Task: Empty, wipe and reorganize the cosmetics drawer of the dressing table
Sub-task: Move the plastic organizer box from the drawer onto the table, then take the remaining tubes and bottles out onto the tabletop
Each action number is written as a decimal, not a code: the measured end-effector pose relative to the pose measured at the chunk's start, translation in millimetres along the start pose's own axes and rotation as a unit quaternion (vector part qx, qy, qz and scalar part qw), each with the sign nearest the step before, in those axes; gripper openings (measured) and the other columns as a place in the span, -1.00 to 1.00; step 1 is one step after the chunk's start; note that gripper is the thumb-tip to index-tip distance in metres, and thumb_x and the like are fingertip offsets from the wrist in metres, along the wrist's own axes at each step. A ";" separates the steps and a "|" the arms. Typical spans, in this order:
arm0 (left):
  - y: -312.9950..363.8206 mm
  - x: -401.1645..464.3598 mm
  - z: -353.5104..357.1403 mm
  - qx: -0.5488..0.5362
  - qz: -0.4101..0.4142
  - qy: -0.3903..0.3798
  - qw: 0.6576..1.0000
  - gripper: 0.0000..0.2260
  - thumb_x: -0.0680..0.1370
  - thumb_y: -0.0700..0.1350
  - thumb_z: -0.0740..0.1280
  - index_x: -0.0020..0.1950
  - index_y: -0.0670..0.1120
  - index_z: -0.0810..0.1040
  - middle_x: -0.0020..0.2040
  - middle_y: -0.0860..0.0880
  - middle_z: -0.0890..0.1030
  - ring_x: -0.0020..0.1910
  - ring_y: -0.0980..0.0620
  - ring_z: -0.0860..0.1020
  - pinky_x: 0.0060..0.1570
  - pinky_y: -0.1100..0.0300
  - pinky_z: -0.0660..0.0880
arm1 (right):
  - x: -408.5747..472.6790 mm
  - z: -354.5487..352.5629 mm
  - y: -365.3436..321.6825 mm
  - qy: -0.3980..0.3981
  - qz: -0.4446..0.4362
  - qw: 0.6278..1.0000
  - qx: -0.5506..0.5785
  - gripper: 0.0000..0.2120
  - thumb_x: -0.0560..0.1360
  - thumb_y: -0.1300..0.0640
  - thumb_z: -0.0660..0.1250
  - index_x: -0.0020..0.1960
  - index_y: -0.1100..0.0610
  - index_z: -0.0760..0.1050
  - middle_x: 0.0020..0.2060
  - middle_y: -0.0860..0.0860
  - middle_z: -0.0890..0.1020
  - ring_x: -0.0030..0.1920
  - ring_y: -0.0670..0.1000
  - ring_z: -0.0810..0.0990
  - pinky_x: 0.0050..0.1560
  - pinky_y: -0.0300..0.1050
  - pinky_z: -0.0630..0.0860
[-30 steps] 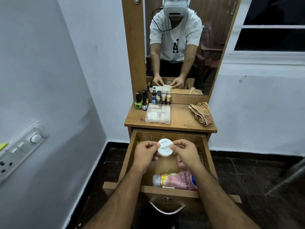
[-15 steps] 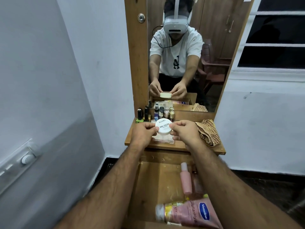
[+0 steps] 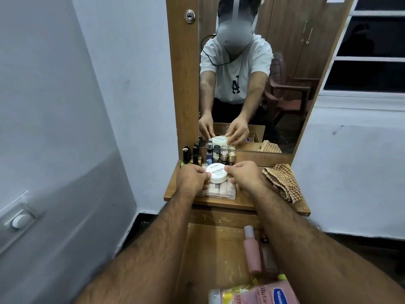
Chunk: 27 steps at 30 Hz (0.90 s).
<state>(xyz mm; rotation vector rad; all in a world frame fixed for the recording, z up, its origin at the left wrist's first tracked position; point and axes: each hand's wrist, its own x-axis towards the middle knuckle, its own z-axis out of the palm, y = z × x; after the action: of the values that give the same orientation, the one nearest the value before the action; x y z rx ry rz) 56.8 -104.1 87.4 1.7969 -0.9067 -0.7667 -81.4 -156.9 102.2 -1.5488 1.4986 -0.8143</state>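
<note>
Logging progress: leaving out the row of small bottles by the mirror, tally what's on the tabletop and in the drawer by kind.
Tubs: 1, white tub, pinched by left hand and right hand
Clear cases: 1, clear case
Cloths: 1, checked cloth
Drawer bottles and tubes: 3, pink bottle, translucent tube, lotion bottle
Total: 6

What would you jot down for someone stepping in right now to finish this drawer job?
Left hand and right hand: both pinch the round white nail polish remover tub, held over the clear plastic box on the wooden tabletop.
Done: small bottles and the box are lined up on top.
Left: the pink bottle and pink lotion tube lie in the open drawer; then wipe with the checked cloth and restock.
</note>
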 end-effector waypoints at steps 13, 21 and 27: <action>4.1 -57.0 0.6 0.050 0.108 0.101 0.988 -0.83 0.56 -0.04 0.40 0.08 -0.06 0.69 -0.05 0.06 0.69 -0.08 0.12 0.64 -0.05 0.14 0.62 | -35.5 -35.9 8.9 0.045 -0.072 0.994 0.069 -0.73 0.56 0.08 0.37 -0.29 0.15 0.61 -0.38 0.05 0.61 -0.35 -0.01 0.53 -0.45 -0.13 0.43; -32.8 -122.8 32.9 0.069 0.098 0.022 0.992 -0.86 0.52 0.02 0.43 -0.01 0.00 0.70 -0.17 0.10 0.69 -0.18 0.11 0.64 -0.10 0.05 0.64 | -83.0 -76.5 53.8 0.046 -0.089 0.991 0.093 -0.82 0.58 0.15 0.36 -0.19 0.16 0.59 -0.32 0.06 0.61 -0.40 -0.09 0.59 -0.47 -0.15 0.47; -55.8 -155.9 48.2 0.140 0.088 -0.039 0.985 -0.91 0.53 -0.02 0.42 0.01 0.04 0.67 -0.09 0.14 0.65 -0.09 0.20 0.58 -0.04 0.21 0.56 | -113.7 -89.6 97.2 0.057 -0.056 0.991 0.107 -0.88 0.58 0.17 0.36 -0.11 0.16 0.59 -0.30 0.06 0.63 -0.40 -0.08 0.61 -0.48 -0.17 0.50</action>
<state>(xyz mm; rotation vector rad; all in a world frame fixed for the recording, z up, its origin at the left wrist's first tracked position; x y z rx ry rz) -51.0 20.2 35.5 1.9063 -1.2596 -0.6236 -215.4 -50.8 67.5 -1.4553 1.3639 -1.1076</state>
